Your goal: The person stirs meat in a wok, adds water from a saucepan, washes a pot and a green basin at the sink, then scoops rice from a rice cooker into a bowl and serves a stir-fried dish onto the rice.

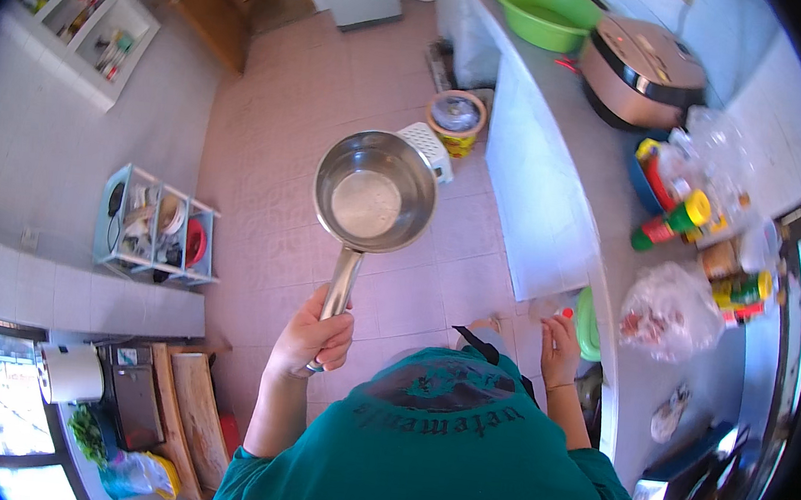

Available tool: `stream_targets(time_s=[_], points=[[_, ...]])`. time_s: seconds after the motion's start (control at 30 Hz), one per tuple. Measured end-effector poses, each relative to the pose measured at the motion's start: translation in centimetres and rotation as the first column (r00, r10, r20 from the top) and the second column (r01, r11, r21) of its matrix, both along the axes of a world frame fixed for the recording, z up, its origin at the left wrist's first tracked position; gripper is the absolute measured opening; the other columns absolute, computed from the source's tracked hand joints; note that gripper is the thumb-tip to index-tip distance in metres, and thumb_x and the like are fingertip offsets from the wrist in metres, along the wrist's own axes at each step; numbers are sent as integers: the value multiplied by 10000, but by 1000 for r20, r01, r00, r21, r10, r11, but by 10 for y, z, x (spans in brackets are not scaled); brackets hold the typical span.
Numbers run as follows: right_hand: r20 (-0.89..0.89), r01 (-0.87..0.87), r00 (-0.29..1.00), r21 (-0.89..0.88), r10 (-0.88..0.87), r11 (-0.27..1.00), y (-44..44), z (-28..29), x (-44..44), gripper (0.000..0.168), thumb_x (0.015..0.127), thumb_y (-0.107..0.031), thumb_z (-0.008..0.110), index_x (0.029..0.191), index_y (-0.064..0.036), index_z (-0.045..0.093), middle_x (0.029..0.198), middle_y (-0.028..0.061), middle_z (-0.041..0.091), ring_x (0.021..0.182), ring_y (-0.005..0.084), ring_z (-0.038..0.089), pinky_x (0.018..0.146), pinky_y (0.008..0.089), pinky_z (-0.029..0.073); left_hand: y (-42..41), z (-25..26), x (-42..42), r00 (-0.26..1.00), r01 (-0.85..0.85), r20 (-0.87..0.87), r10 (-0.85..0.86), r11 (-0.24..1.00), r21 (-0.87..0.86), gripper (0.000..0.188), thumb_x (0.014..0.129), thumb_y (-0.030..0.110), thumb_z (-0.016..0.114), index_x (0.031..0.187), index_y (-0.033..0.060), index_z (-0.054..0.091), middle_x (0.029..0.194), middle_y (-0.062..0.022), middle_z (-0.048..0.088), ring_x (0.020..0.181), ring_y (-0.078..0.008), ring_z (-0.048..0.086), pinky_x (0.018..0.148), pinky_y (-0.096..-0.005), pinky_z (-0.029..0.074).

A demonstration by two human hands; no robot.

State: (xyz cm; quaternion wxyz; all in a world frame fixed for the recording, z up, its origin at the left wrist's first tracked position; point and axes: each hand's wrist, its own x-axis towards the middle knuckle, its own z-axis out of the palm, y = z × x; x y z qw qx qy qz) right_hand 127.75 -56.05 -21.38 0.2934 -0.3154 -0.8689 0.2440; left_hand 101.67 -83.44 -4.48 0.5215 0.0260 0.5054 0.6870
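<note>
A stainless steel saucepan (pixel 376 191) is held out over the tiled floor, its open top facing me and its inside looking empty. My left hand (pixel 315 332) is closed around the pan's metal handle, with the thumb across it. My right hand (pixel 560 344) hangs low at my side, close to the counter's edge. Its fingers are bent near a small red round thing (pixel 567 313), and whether they hold it cannot be told. A green plastic lid or basin (pixel 588 325) shows partly behind the counter's edge beside this hand.
Along the right runs a counter (pixel 586 152) with a green basin (pixel 545 12), a rice cooker (pixel 642 72), bottles and a plastic bag of food (pixel 672 315). A white perforated stool (pixel 426 146) and a bucket (pixel 456 120) stand ahead. At left is a storage rack (pixel 157 228).
</note>
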Motion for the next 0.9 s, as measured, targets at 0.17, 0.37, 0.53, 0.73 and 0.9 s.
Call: stream_targets(time_s=[0.17, 0.37, 0.53, 0.73, 0.9], points=[[123, -86, 986, -225, 115, 971, 31, -12, -70, 140, 781, -156, 645, 710, -41, 606, 765, 83, 588, 687, 252, 588, 612, 333, 469, 12, -9, -41, 992, -88, 92, 85, 996, 27, 84, 879, 21, 399, 958, 47, 415, 548, -9, 346, 337, -68, 297, 298, -223, 246], [138, -132, 970, -398, 202, 908, 93, -43, -154, 159, 733, -106, 671, 874, -61, 613, 809, 80, 578, 669, 216, 591, 616, 320, 472, 45, -77, -148, 529, -472, 820, 221, 879, 68, 88, 878, 67, 394, 803, 28, 419, 593, 7, 362, 462, -86, 371, 430, -227, 331], [-50, -368, 905, -587, 422, 721, 133, -55, -268, 351, 740, -99, 650, 1083, -75, 577, 974, 125, 568, 875, 267, 583, 742, 320, 480, 116, -103, -219, 672, -373, 627, 395, 911, -175, 134, 838, 40, 415, 713, 69, 377, 642, 3, 402, 490, -75, 397, 462, -217, 347], [-320, -797, 604, -225, 730, 561, 121, 68, -476, 395, 773, -130, 621, 1155, -101, 525, 1160, 147, 496, 1026, 326, 525, 838, 373, 448, 233, -47, -297, 831, -153, 525, 182, 983, -99, 75, 847, 94, 432, 830, 23, 449, 645, -5, 410, 506, -90, 408, 482, -253, 379], [-249, -762, 637, -63, 729, 644, 163, 83, -579, 157, 766, -110, 609, 895, -62, 534, 944, 106, 553, 827, 316, 578, 680, 382, 461, 282, -2, -360, 935, 51, 338, -107, 984, 170, 321, 909, 285, 392, 1038, 8, 489, 640, -41, 429, 477, -160, 441, 479, -315, 428]])
